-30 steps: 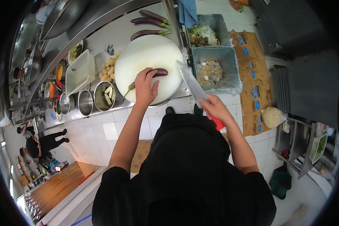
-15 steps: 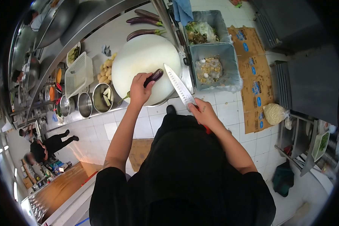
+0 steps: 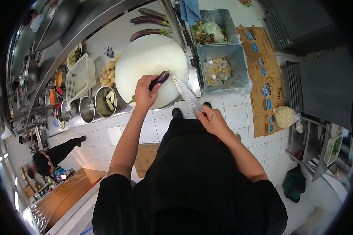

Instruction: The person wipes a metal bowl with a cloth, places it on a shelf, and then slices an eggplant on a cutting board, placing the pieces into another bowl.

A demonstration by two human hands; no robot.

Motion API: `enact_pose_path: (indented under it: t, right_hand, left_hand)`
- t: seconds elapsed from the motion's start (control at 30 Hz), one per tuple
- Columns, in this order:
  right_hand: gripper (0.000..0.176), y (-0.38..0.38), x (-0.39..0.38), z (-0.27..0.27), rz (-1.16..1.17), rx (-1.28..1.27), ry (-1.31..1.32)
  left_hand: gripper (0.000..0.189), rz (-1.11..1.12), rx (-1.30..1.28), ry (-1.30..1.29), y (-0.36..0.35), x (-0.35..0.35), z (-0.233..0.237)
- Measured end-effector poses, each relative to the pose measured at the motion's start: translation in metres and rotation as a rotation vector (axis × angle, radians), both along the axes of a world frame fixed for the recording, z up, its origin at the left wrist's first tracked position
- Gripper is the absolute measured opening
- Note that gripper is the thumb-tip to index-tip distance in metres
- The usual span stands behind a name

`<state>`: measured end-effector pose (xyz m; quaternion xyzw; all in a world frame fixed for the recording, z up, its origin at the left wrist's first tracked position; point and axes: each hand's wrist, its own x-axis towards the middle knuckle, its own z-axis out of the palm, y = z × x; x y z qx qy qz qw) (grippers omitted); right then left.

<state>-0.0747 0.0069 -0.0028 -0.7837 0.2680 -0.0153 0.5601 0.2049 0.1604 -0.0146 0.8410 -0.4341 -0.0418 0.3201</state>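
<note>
A purple eggplant [image 3: 159, 79] lies under my left hand [image 3: 146, 92], whose fingers are wrapped round it over the white round cutting board [image 3: 145, 53]. Its green stem sticks out beyond the palm toward the lower left. My right hand [image 3: 213, 120] grips a large knife [image 3: 185, 92] by its handle. The blade points up and to the left, with its tip beside the far end of the eggplant; whether they touch is hard to tell. Several whole eggplants [image 3: 150, 33] lie behind the board.
Left of the board are potatoes [image 3: 108, 74], a steel pot [image 3: 106, 102] with pale pieces, another pot [image 3: 87, 109] and a white basket [image 3: 81, 78]. Two scrap bins [image 3: 226, 87] stand at the right. Another person [image 3: 43, 161] in black is at the far left.
The knife tip has come closer to the eggplant's end, the blade has tilted a little. The person at the far left has changed leg position. My left hand still holds the eggplant.
</note>
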Motion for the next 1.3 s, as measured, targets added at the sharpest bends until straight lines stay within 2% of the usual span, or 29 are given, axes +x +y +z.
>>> enact_pose_path:
  t: [0.67,0.83,0.9,1.0,1.03,1.1,1.2,1.3]
  right_hand:
    - [0.028,0.000,0.008,-0.012,0.014,-0.070,0.003]
    - [0.029,-0.013,0.062,-0.034,-0.018,-0.099,-0.124]
    - [0.032,-0.026,0.095,-0.034,-0.034,-0.025,-0.052]
    - [0.034,-0.048,0.137,-0.032,-0.057,-0.062,-0.076]
    - [0.034,-0.053,0.143,-0.028,-0.054,-0.066,-0.079]
    - [0.036,-0.060,0.151,-0.008,-0.031,0.083,0.013]
    - [0.037,-0.060,0.152,-0.007,-0.024,0.047,-0.009]
    - [0.037,-0.055,0.150,-0.002,-0.044,0.098,0.014]
  left_hand:
    - [0.034,0.032,0.023,-0.003,-0.003,-0.006,0.002]
    - [0.034,0.014,-0.042,-0.042,-0.012,-0.008,-0.005]
    - [0.034,0.015,-0.073,-0.055,-0.023,-0.011,-0.007]
    - [0.034,0.038,-0.119,-0.034,-0.039,-0.015,-0.013]
    - [0.034,0.059,-0.132,0.000,-0.043,-0.015,-0.014]
    - [0.033,0.088,-0.133,0.044,-0.045,-0.013,-0.013]
    - [0.030,0.141,-0.169,0.100,-0.033,-0.008,-0.014]
    - [0.030,0.121,-0.087,0.083,-0.013,-0.004,-0.016]
